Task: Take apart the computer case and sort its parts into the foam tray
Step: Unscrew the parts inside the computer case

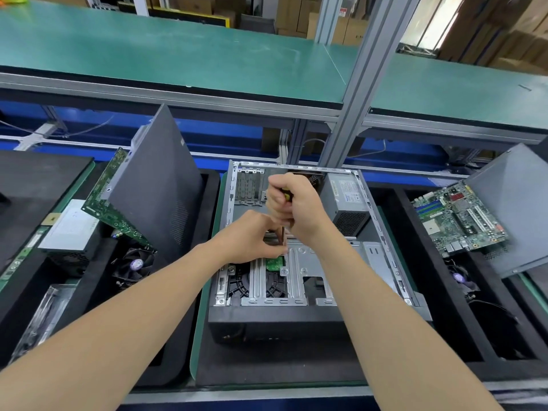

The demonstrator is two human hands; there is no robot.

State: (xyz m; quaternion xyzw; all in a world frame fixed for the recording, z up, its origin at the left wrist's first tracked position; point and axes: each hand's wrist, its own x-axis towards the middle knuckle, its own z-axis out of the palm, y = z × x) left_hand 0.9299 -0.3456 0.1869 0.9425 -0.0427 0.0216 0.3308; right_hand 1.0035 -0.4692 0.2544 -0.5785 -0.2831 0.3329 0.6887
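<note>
Unscrewing is judged to be in hand: over the middle of the open computer case (296, 321), the screwdriver (286, 196) is gripped at its handle by the right hand (292, 204) and pinched at the shaft by the left hand (252, 237), and steady turning is judged to be called for next.

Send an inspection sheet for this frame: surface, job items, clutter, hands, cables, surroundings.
Surface: black pad with a green edge, under the open computer case.
Job's things: case holds a power supply; left foam tray holds a side panel, circuit board and fan; right foam tray holds a motherboard.
Clutter: nothing seen.
Hands: right hand grips the screwdriver; left hand has fingertips at its lower end, grip hidden.
Cables: thin wires under the shelf; black cable in the right tray.
Surroundings: aluminium post, cardboard boxes behind.
</note>
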